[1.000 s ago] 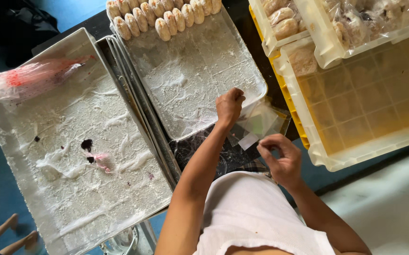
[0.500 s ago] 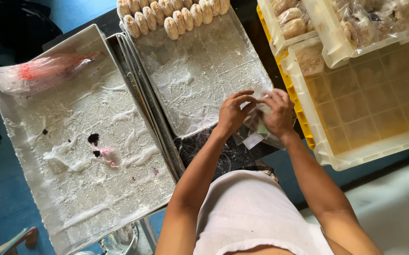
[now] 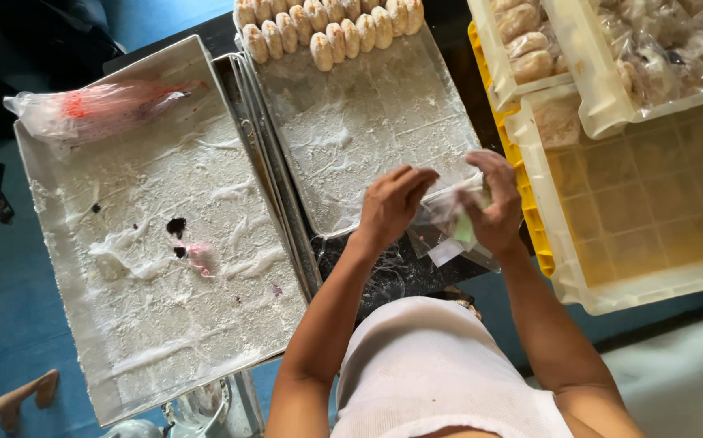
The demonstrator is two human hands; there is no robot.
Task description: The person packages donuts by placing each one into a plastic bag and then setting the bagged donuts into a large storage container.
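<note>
Fingers of the left hand and right hand pinch a thin, crinkled clear plastic bag between them, at the near right corner of a floured metal tray. Pale oval dough pieces line its far edge. Right: translucent yellow crate.

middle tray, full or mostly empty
Mostly empty: the middle tray holds only one row of pastries along its far edge; the rest is bare floury surface.

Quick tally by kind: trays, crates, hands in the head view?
Floured metal trays: 2, the big one and the one with dough pieces
Plastic crates: 3
Hands: 2, left hand and right hand, both on a clear plastic bag
Total: 7
</note>
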